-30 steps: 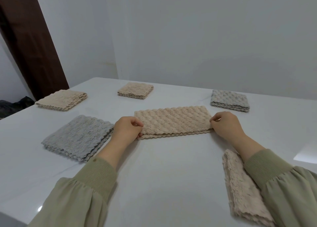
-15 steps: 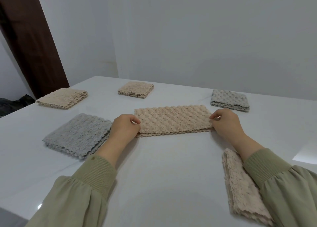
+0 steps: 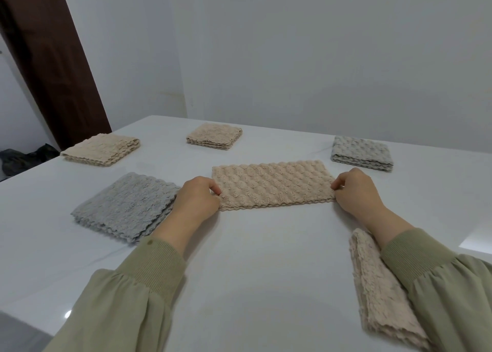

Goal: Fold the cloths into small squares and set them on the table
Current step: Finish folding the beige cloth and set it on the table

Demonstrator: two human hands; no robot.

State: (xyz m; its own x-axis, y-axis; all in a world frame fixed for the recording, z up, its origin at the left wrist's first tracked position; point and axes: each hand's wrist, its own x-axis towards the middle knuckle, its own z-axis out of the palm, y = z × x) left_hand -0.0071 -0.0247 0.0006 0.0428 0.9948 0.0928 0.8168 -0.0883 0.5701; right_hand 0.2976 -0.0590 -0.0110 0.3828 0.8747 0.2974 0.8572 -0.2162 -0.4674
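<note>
A beige textured cloth [image 3: 274, 185], folded into a long strip, lies flat in the middle of the white table [image 3: 261, 258]. My left hand [image 3: 198, 199] pinches its left end and my right hand [image 3: 355, 192] pinches its right end. Folded squares sit around it: a beige one [image 3: 214, 136] at the back centre, a grey one [image 3: 362, 153] at the back right and a larger beige one [image 3: 102, 149] at the back left.
A stack of grey cloths [image 3: 125, 206] lies left of my left hand. A pile of beige cloths [image 3: 383, 290] lies under my right forearm near the front right. A dark wooden door [image 3: 50, 56] stands beyond the table's left edge.
Both hands have shifted slightly away from me along the ends of the strip, still pinching it; the cloth stays flat on the table.
</note>
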